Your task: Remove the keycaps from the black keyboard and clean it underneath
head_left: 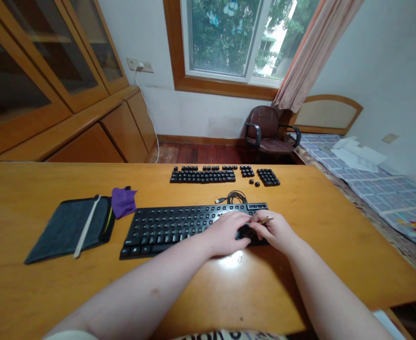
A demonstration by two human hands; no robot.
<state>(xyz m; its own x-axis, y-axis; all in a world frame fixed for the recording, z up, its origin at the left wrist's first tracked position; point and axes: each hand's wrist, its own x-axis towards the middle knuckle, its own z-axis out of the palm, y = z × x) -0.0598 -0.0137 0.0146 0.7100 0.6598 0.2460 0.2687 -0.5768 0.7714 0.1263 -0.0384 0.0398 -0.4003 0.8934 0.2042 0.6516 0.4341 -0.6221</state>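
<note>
A black keyboard [172, 226] lies flat on the desk, many of its keycaps off so that small key posts show; the lower left rows still carry caps. Across its right part rests my left hand [227, 233], thumb and fingers apart, touching the board. My right hand [269, 229] is beside it over the number pad end, its fingers pinched around a thin brownish tool [266, 220] whose exact kind I cannot make out. Both hands hide the keys beneath them. Behind the keyboard, loose black keycaps [202, 176] are laid out in keyboard order.
A coiled USB cable [236, 196] lies just behind the keyboard. To the left are a dark grey pouch [64, 226], a pale flat stick [87, 227] on it, and a purple cloth [123, 202]. A brown armchair [264, 127] stands beyond the desk [151, 293].
</note>
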